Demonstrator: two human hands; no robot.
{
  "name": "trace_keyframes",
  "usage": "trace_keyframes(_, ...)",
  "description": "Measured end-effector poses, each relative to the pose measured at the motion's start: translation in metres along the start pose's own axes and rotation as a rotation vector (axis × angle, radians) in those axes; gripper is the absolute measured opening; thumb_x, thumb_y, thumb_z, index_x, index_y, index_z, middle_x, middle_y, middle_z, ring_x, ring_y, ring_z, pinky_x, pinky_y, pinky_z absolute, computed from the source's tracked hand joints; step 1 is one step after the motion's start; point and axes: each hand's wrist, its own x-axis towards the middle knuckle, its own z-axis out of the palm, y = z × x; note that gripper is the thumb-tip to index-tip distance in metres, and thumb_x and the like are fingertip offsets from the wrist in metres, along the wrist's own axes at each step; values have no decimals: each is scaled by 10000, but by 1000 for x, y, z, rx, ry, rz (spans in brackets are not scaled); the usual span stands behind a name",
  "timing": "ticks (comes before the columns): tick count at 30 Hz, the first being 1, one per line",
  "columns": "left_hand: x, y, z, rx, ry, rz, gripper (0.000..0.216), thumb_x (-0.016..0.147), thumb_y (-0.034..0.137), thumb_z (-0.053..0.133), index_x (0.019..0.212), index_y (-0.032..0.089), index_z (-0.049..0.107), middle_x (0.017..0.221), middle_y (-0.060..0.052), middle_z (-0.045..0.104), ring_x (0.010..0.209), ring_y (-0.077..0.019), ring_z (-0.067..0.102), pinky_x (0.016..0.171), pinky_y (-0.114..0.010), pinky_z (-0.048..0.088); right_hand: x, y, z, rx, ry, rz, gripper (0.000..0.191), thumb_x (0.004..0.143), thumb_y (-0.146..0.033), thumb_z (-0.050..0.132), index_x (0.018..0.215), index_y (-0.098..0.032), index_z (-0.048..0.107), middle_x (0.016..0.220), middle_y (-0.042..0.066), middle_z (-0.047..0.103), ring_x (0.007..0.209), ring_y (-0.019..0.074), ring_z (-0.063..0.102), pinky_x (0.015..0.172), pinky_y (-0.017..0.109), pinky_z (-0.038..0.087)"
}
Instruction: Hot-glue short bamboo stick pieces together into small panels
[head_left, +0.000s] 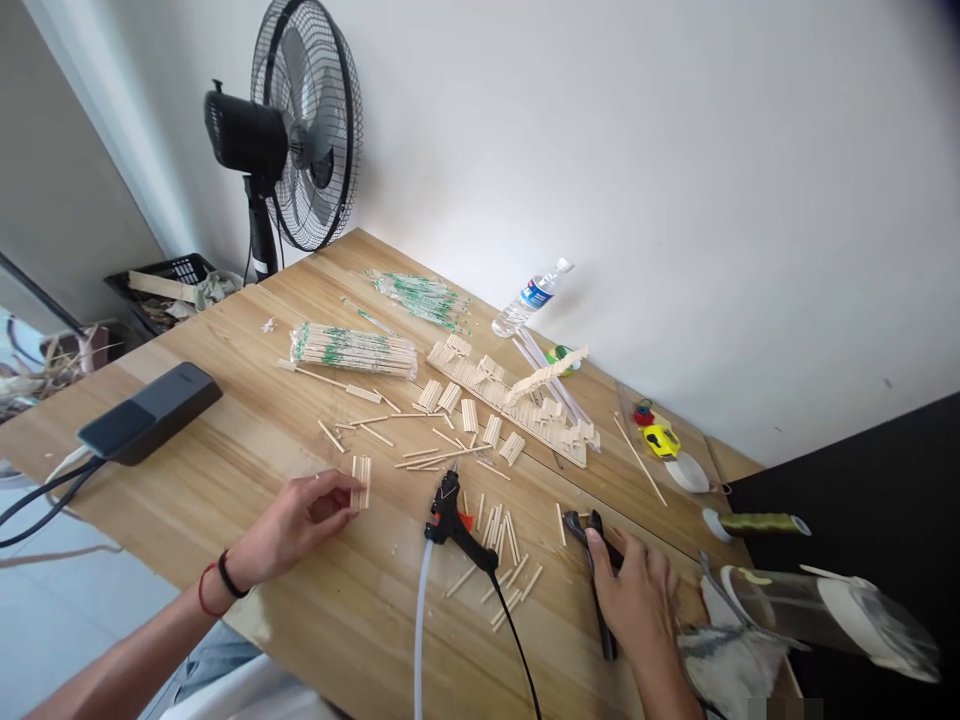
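Observation:
My left hand (311, 520) pinches a small panel of wooden sticks (361, 483) upright between thumb and fingers, just over the tabletop. On the right, my right hand (634, 585) is closed around black pliers (600, 570), with one handle showing below the thumb; its other fingers are partly hidden. Between the hands lies a black glue gun (454, 525) with an orange trigger and a white glue stick in its back. Short cut sticks (514, 575) are scattered beside it. Several finished small panels (469, 415) lie in a row before a long stick-built model (510, 400).
Bundled wrapped sticks (352, 350) and a water bottle (534, 297) stand toward the wall. A black fan (307, 130) is at the far left corner, with a dark power bank-like box (150, 410) nearer. A yellow tape measure (661, 441) and a clear jar (780, 605) are at right.

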Motion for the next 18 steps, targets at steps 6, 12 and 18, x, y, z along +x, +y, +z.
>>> trace_keyframes(6, 2, -8, 5, 37, 13, 41, 217, 977, 336, 664, 1124, 191, 731, 908, -39, 777, 770, -163, 720, 689, -228, 560, 17, -118, 6, 294, -150, -437, 317, 1081, -364, 431, 1160, -213, 698, 1170, 153, 721, 1080, 299, 691, 956, 485, 572)
trace_keyframes(12, 2, -14, 7, -1, 6, 48, 216, 998, 358, 630, 1102, 184, 706, 841, -19, 736, 716, -144, 683, 661, -222, 540, 40, -254, 52, 415, -352, -793, 256, 1029, -87, 557, 1140, -228, 740, 1162, 87, 735, 1123, 237, 683, 1003, 388, 580)
trace_keyframes(18, 1, -13, 6, 15, 46, 52, 227, 987, 370, 651, 1098, 179, 705, 877, -31, 728, 716, -146, 659, 653, -229, 525, 51, -299, 87, 357, -460, -867, 105, 1011, -148, 663, 1078, -171, 740, 1137, 101, 737, 1052, 243, 703, 959, 427, 597)
